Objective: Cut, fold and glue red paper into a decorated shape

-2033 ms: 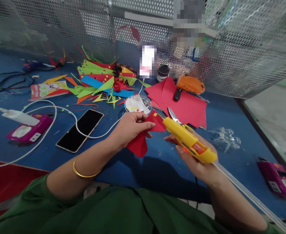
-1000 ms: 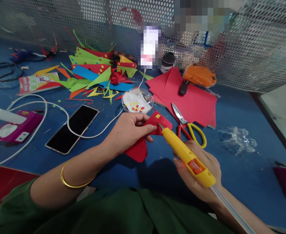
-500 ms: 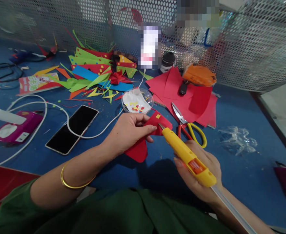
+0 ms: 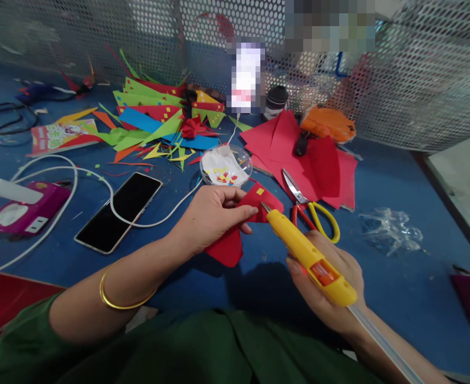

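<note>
Pinched between the thumb and fingers of my left hand [image 4: 214, 216] is a folded red paper piece [image 4: 227, 249], with one small yellow square [image 4: 260, 191] on its upper part. My right hand [image 4: 331, 277] is closed around a yellow glue gun [image 4: 304, 253]; a clear glue stick [image 4: 382, 341] runs out of its rear end. The gun's metal nozzle points at the red paper, touching or very near it, right of my left thumb. Just beyond my left hand, a clear round dish [image 4: 247, 160] holds white paper with small red and yellow bits.
Scissors [image 4: 299, 194] with red and yellow handles lie beyond my right hand, beside red sheets [image 4: 278, 144]. A black phone [image 4: 118, 213] and white cable [image 4: 112, 200] lie left. Cut coloured paper [image 4: 146, 120] is piled behind. Clear plastic [image 4: 392, 229] lies right; a mesh panel [image 4: 138, 26] stands at the back.
Both hands, the red paper and the glue gun stay almost in place. One red sheet on the stack behind the scissors has shifted its shape slightly.
</note>
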Motion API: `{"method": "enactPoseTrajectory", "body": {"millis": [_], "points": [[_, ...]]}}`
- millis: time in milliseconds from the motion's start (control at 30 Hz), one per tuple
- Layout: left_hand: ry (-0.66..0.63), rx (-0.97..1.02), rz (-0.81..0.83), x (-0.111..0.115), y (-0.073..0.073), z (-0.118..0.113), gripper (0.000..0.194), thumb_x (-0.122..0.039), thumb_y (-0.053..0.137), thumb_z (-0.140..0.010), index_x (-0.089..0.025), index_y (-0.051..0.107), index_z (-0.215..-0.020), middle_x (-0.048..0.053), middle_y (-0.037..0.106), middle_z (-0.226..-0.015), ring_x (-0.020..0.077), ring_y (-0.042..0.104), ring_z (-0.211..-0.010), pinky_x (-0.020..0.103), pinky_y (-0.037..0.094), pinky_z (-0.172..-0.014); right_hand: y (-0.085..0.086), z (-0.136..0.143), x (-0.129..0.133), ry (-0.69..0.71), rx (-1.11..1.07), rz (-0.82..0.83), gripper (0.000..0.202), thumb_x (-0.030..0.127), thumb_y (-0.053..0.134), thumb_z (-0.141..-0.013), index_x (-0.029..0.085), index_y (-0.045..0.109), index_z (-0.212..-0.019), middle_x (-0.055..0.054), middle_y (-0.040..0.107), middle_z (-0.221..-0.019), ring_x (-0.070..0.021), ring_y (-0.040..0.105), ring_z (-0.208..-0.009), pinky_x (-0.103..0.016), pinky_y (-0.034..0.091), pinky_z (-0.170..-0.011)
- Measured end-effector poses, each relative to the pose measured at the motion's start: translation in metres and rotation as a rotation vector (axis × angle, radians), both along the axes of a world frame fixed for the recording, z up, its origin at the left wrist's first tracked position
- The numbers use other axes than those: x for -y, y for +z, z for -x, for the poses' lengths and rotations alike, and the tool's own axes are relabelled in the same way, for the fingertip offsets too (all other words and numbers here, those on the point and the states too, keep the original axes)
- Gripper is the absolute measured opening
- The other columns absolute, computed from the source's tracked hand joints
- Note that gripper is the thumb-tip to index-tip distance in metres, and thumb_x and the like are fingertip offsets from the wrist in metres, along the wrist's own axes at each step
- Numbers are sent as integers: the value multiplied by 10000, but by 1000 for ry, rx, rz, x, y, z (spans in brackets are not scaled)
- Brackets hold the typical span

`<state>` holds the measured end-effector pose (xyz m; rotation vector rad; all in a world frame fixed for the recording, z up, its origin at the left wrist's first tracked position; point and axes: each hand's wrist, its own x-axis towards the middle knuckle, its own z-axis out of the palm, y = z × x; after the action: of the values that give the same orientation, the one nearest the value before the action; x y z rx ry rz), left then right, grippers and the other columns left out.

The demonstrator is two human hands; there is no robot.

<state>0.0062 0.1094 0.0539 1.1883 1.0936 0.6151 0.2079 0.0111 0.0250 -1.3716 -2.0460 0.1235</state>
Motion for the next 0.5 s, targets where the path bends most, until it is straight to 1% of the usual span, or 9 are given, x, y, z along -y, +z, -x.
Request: {"method": "enactPoseTrajectory", "body": {"millis": [233, 500], "points": [[2, -11, 3, 0, -1, 0, 52, -206, 693, -847, -167, 699, -814, -6, 711, -623, 103, 654, -518, 168, 431, -449, 2, 3, -3, -9, -9, -32, 121, 283, 551, -934, 212, 537, -837, 23, 559, -694, -86, 530, -516, -213, 425, -487], [1, -22, -11, 0, -2, 1, 57, -220, 692, -844, -168, 703, -823, 5, 730, -655, 111, 661, -530, 179, 437, -462, -2, -2, 0, 7, 2, -2, 110, 290, 566, -936, 220, 515, -868, 26, 544, -713, -89, 515, -527, -217, 411, -490]]}}
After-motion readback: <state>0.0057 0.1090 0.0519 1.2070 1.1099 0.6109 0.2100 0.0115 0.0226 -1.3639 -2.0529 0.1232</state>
